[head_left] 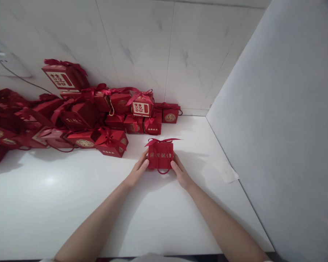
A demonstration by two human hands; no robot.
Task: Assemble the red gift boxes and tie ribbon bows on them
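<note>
A small red gift box (pixel 160 155) with gold lettering and a red ribbon bow on top stands on the white table (pixel 71 203). My left hand (pixel 138 170) grips its left side, fingers pressed against it. My right hand (pixel 180 171) grips its right side the same way. A red cord loop hangs down the box's front.
A heap of several red gift boxes (pixel 109 142) with ribbons lies along the marble wall (pixel 142 47) at the back left. A grey panel (pixel 284 120) closes the right side. A piece of white paper (pixel 226 171) lies by that panel.
</note>
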